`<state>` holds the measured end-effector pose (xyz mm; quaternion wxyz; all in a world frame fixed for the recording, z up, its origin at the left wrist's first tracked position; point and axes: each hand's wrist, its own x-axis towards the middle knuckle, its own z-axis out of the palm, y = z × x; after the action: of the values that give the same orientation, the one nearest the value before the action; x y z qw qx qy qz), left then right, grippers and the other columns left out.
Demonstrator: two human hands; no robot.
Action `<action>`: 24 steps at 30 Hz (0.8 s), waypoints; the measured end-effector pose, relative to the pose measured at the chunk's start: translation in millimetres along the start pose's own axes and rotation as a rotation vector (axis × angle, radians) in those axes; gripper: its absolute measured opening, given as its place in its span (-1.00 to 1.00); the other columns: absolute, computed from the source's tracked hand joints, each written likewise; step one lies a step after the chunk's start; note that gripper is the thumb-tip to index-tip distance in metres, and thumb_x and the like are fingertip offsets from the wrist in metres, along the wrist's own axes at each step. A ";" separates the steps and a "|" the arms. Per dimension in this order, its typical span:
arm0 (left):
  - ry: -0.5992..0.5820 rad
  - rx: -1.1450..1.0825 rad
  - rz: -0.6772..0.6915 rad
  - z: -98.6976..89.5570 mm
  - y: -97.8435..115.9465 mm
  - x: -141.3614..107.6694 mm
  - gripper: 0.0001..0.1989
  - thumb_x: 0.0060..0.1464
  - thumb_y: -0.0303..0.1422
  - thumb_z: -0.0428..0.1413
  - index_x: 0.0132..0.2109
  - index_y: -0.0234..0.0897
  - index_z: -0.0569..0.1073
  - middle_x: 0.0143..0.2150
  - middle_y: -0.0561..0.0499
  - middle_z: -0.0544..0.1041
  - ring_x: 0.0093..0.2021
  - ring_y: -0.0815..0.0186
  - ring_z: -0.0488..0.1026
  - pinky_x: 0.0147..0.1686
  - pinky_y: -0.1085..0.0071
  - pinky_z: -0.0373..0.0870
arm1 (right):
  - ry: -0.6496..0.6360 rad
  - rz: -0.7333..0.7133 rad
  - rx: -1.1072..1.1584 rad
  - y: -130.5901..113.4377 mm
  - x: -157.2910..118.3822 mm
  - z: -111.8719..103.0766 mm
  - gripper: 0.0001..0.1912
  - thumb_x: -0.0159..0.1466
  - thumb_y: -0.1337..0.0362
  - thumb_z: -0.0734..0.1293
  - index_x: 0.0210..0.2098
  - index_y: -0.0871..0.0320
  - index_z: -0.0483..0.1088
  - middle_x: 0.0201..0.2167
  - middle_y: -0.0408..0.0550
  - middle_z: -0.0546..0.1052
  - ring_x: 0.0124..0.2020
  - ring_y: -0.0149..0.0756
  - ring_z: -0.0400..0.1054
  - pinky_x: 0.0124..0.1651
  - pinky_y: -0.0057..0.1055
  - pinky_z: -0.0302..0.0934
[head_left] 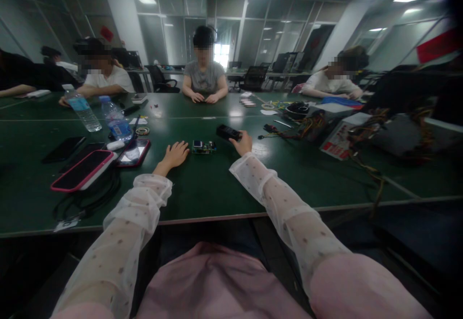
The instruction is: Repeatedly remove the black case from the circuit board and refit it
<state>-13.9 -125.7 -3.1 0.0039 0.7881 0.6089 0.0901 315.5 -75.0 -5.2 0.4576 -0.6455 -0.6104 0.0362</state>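
Observation:
On the green tabletop [202, 184] lies a small circuit board [204, 147] with a little square screen on its left end. My left hand [176, 154] rests flat on the table just left of the board, fingers stretched and holding nothing. Beyond the board and to its right, my right hand [243, 143] grips the near right end of a black rectangular box-like device [227, 132]. The device's exact kind cannot be made out. Thumb and fingers close around its end, and some fingertips are hidden.
Left of me are a pink-edged phone [84, 170], a red-edged tablet-like device [133, 152] and two water bottles [82, 108]. Power supply units [342, 136] with loose cables [307, 128] stand on the right. A person [204, 75] sits opposite; others sit along the table.

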 end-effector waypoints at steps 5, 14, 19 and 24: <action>0.013 -0.010 0.007 1.3 -1.0 0.2 -0.43 0.35 -0.11 -0.35 0.38 -0.16 0.13 0.44 -0.02 0.06 0.42 0.07 -0.04 0.31 -0.13 -0.05 | -0.053 0.044 -0.074 1.3 -1.5 2.8 -0.43 0.08 0.10 0.45 0.03 0.12 0.30 -0.09 0.11 0.50 -0.01 0.04 0.31 0.04 -0.03 0.21; 0.002 -0.013 0.004 0.7 -1.2 1.4 -0.42 0.35 -0.10 -0.37 0.38 -0.16 0.12 0.44 -0.02 0.05 0.43 0.06 -0.06 0.32 -0.13 -0.07 | -0.103 0.060 -0.074 1.2 -3.4 7.8 -0.31 0.06 0.05 0.45 0.10 0.13 0.21 0.03 0.19 0.43 0.13 0.15 0.18 0.12 0.10 0.11; 0.009 -0.019 0.006 0.0 -0.2 1.0 -0.42 0.35 -0.09 -0.36 0.38 -0.16 0.12 0.44 -0.03 0.05 0.42 0.06 -0.05 0.32 -0.11 -0.07 | -0.108 0.032 0.016 -0.6 -5.4 10.0 -0.28 0.01 0.03 0.49 0.07 0.14 0.20 0.04 0.23 0.38 0.15 0.18 0.14 0.16 0.18 0.05; 0.005 -0.016 -0.007 1.4 0.8 1.7 -0.45 0.35 -0.11 -0.33 0.38 -0.12 0.13 0.44 -0.01 0.06 0.42 0.07 -0.05 0.32 -0.10 -0.07 | -0.034 0.023 0.064 3.9 -5.5 10.7 -0.45 0.03 0.12 0.48 -0.06 0.09 0.25 -0.11 0.13 0.43 0.08 0.14 0.17 0.11 0.19 0.09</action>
<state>-12.5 -124.1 -4.2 0.0087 0.7855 0.6111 0.0969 310.6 -73.0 -16.7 0.4670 -0.6370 -0.6090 0.0722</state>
